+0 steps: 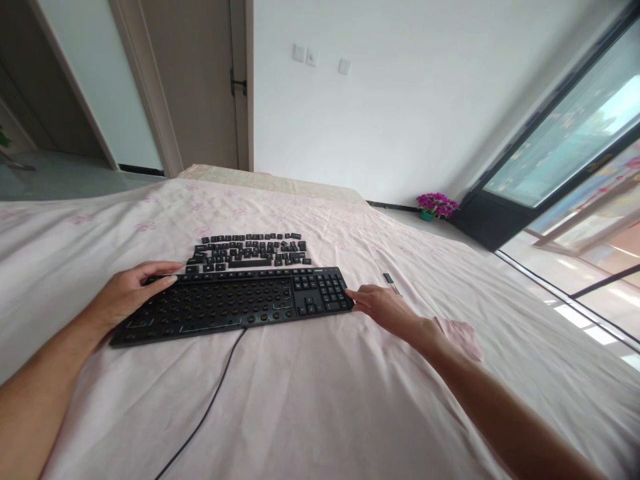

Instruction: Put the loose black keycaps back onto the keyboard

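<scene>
Partly stripped keyboard [235,303], left hand [131,293] and right hand [381,305] at its ends, fingers loosely apart, cable [210,400] cut off below.

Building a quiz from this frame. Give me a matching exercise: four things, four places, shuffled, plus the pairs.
Things:
1. left hand
2. right hand
3. loose keycaps
4. potted flowers

Places:
A. on the floor by the window
B. at the keyboard's number-pad end
C. in rows on the sheet beyond the keyboard
D. on the keyboard's far left corner

Pairs: 1-D, 2-B, 3-C, 4-A
</scene>
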Motion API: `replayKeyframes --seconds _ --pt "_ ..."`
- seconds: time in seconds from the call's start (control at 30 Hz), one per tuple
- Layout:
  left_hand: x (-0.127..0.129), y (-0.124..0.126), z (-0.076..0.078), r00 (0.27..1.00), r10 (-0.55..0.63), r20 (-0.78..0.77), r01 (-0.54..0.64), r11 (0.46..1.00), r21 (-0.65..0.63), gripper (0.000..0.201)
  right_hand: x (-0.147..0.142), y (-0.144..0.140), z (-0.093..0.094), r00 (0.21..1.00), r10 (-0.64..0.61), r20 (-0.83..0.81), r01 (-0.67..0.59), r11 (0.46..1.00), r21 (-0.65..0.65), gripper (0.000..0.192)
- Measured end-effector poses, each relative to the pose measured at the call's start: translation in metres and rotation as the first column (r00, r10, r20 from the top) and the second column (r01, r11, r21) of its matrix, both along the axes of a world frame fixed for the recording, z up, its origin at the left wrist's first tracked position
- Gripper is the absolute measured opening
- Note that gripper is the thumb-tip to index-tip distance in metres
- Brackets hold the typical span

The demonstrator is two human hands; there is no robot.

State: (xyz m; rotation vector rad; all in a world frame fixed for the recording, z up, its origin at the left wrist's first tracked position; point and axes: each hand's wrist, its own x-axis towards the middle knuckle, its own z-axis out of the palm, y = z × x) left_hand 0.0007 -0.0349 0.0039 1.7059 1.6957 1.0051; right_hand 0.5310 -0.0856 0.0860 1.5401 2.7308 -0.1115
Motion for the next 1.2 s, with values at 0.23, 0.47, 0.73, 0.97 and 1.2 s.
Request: replayKeyframes --seconds 0.23,0.47,0.73,0.97,1.2 --pt "0.001 -0.002 0.003 1.0 -0.001 -0.015 0.001 1.0 -0.026 0.065 -0.004 -0.013 -0.013 0.982 0.027 0.188 -0.055 0.988 0.144 0.038" --pt "-0.001 -0.002 0.003 0.999 -0.005 -0.044 0.005 1.0 -0.006 0.064 -0.007 -0.021 -0.028 0.958 0.01 0.288 -0.072 0.976 0.204 0.056" --pt "0.004 -0.006 0.01 0.999 0.007 -0.043 -0.008 0.999 -0.036 0.062 -0.01 -0.026 -0.029 0.96 -0.053 0.274 0.01 0.988 0.155 0.066" --pt "0.008 -0.011 0.009 0.988 0.043 0.149 -0.042 0.999 -0.008 0.06 0.008 -0.032 -0.018 0.983 -0.166 -0.08 0.168 0.986 0.015 0.087" --pt "0.006 -0.009 0.004 0.96 -0.012 0.279 -0.006 0.998 0.063 0.067 -0.002 -0.039 -0.026 0.985 -0.164 -0.057 0.167 0.985 0.049 0.083"
